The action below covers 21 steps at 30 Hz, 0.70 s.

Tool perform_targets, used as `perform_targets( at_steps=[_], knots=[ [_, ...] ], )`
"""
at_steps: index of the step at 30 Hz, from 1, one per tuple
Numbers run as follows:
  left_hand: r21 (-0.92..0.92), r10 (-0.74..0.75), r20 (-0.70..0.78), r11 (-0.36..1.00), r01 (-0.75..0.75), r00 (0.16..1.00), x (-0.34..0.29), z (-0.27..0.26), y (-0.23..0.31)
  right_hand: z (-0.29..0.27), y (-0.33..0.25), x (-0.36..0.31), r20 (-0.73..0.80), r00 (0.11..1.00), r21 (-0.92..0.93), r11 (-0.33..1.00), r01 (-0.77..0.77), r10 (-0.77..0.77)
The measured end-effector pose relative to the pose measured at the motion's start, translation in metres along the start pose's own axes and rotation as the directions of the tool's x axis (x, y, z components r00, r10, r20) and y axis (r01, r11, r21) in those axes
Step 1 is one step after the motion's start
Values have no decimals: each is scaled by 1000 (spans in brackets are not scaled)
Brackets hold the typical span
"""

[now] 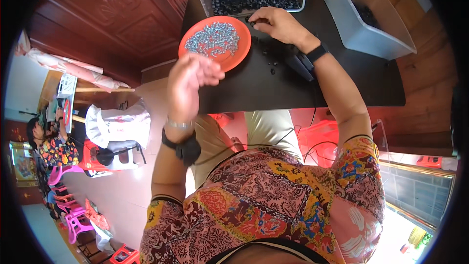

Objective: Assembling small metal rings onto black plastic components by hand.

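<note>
While the right fingers (263, 12) pinch a small black piece (251, 22), the red plate (244, 51) sits beside the loose left fingers (211, 75), which could bump it and spill its shiny bits (214, 38).

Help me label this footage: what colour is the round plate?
The round plate is orange-red, best seen in the head view.

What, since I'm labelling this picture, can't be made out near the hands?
Head view:
Left hand: blurred; whether it holds anything is unclear.
Black piece at the right hand: mostly covered by its fingers.
Silver pieces on the red plate: too small for exact shapes.
Black contents of the pale bin: partly hidden by its wall.
</note>
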<state>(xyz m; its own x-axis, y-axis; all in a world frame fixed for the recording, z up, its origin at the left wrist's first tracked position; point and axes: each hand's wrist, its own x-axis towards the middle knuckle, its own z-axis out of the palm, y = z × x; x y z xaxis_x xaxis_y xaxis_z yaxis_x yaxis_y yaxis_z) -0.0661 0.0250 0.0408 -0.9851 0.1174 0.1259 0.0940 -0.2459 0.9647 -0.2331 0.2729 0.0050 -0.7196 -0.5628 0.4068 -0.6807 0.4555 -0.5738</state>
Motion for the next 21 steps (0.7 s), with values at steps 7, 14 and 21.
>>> perform_targets(
  at_steps=[7,14,21],
  knots=[
    [-58,78,-134,995,-86,988,86,-7,-13,3,-64,23,-13,999,449,893,44,-43],
    [-111,109,-74,987,-117,991,93,-4,-41,38,-75,28,-263,937,45,967,251,-231],
    [-205,53,29,978,-46,998,92,-9,-45,41,-77,22,-280,910,-48,951,306,-307]
  ],
)
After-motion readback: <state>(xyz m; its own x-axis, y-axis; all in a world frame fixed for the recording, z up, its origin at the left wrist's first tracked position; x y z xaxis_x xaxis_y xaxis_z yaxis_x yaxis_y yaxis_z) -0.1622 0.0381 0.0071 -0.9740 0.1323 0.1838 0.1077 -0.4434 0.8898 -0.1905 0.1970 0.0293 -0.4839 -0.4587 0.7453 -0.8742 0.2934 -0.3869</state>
